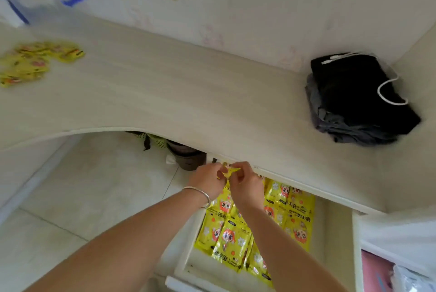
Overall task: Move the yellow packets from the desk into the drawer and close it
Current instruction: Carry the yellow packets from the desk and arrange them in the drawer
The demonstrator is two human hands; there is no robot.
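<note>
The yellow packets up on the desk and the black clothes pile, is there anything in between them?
No. In the head view, the desk is bare between the yellow packets at the left and the black clothes pile at the right.

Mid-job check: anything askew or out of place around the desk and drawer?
Nothing damaged or spilled. The packets on the desk lie in a loose heap at far left, still unmoved, and the drawer stands open while both hands hold one packet above it.
</note>
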